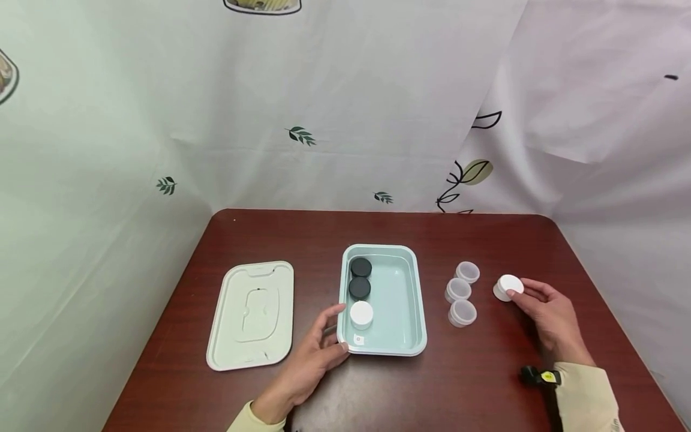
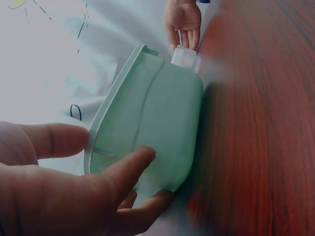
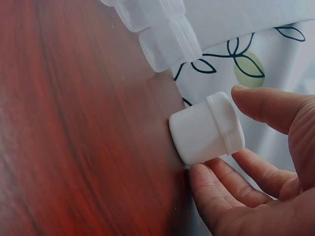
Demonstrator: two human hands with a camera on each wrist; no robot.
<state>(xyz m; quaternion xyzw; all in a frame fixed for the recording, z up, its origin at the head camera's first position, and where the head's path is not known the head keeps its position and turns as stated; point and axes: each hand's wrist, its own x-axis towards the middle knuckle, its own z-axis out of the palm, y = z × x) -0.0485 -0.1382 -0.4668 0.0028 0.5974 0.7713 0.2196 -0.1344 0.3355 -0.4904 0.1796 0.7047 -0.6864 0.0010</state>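
Note:
A pale green plastic tray (image 1: 396, 348) sits mid-table. My left hand (image 1: 315, 354) holds its near left corner, with the thumb at the rim and the fingers along the outer wall (image 2: 167, 118). Down the tray's left side stand two black-lidded jars (image 1: 360, 277) and one white-lidded jar (image 1: 361, 314). At the right of the table, my right hand (image 1: 547, 312) holds a white jar (image 1: 508, 287) between thumb and fingers. In the right wrist view this white jar (image 3: 204, 129) has its lid on, its base close to the tabletop.
Three small translucent jars (image 1: 459, 290) stand in a rough row between the tray and my right hand. Left of the tray lies a flat whitish lid (image 1: 251, 315). A patterned cloth (image 1: 345, 120) hangs behind the brown table (image 1: 313, 240).

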